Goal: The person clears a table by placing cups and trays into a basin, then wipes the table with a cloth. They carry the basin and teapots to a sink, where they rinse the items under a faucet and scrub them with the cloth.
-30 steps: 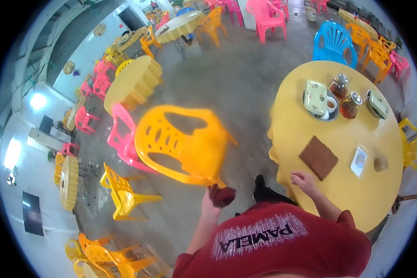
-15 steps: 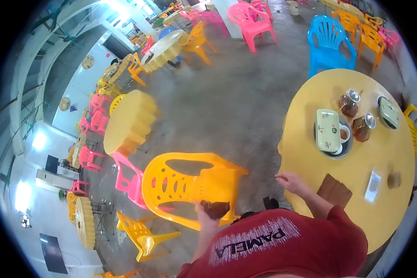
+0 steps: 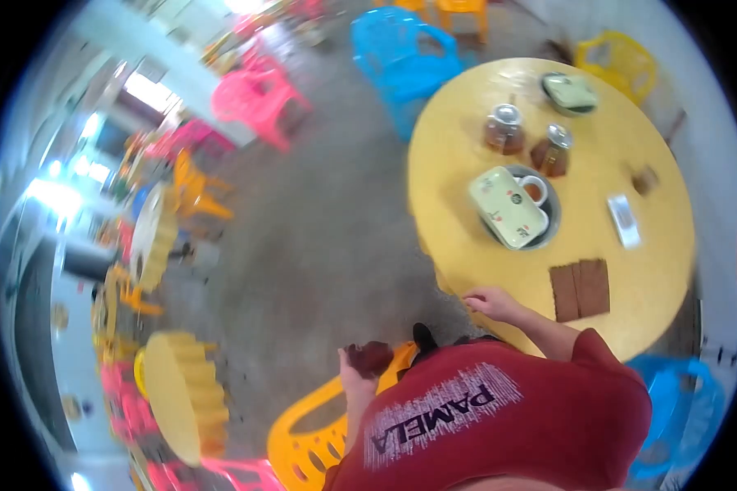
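My left hand (image 3: pixel 354 378) is closed around a dark red cloth (image 3: pixel 370 357) and sits at the top rim of an orange plastic chair (image 3: pixel 309 434) drawn close against my left side. My right hand (image 3: pixel 491 304) holds nothing; its fingers are loosely spread and touch the near edge of a round yellow table (image 3: pixel 467 245). Two brown mats (image 3: pixel 580 290) lie side by side on the table just beyond that hand.
On the table stand a round tray with a cream lidded box (image 3: pixel 508 208) and a cup (image 3: pixel 534 190), two glass jars (image 3: pixel 504 129), a white card (image 3: pixel 624 219) and a covered dish (image 3: pixel 569 92). A blue chair (image 3: pixel 397 51) stands beyond; another blue chair (image 3: pixel 680 409) is at my right.
The view has swung right, toward the table. The orange chair has come in from ahead of me to right beside my left side. My right hand stays at the table edge.
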A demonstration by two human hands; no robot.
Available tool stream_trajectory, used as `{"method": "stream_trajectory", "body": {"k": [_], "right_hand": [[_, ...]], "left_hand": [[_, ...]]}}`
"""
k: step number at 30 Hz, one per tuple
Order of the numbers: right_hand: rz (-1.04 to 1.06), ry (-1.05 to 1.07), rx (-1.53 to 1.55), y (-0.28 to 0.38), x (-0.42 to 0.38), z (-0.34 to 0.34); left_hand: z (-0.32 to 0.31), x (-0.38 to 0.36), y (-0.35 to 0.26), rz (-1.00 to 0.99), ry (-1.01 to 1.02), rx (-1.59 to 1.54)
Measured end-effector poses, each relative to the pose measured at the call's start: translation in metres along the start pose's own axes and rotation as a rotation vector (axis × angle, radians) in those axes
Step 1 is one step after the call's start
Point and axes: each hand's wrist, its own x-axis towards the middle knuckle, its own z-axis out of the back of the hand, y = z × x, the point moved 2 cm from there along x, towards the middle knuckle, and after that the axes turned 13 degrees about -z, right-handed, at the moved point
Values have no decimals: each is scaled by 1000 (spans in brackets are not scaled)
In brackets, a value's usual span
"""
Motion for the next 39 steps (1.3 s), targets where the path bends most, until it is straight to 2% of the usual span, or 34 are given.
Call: {"method": "stream_trajectory", "body": {"k": [6,9,12,14,16,18,20,22,24,25,27,28,30,31,32,35,38,39], "right_hand": [[-292,-77,462,2,40,-29],[-395,-219,625,-3,33,-19],[-488,-546,839,-13,8,8],[-447,-814,961,-31,-8,37],[-347,-1197,897,-50,-15,73],[-282,-1408,676,-69,-13,120],[-246,-1440,495,-59,-1,165],[-241,-1424,399,-58,15,180],[-239,-1383,336,-54,31,195],[-267,-1323,439,-43,33,194],[-308,-1405,234,-44,41,191],[-327,-1441,126,-43,45,190],[-273,-1457,127,-18,43,194],[-248,-1464,139,-11,46,199],[-222,-1476,152,-3,50,204],[-289,-1325,264,25,65,220],[-326,-1256,182,49,84,235],[-396,-1188,203,58,90,239]], "left_hand": [[-32,100,-73,-27,180,229],[-43,149,-88,17,332,269],[-88,161,-92,90,449,319],[-109,179,-79,143,566,273],[-139,187,-62,231,632,287],[-181,176,-42,345,635,360],[-212,186,-15,229,634,490],[-257,177,-6,49,632,729],[-301,176,13,-84,854,863],[-323,181,27,-122,914,889],[-361,194,59,-188,1021,939],[-386,188,67,-131,1061,1065],[-423,183,98,-92,1131,1068],[-444,179,107,-21,1195,1197],[-460,182,123,-61,1254,1219],[-489,192,178,-110,1414,1241],[-507,199,219,-9,1500,1193],[-510,202,230,30,1528,1165]]}}
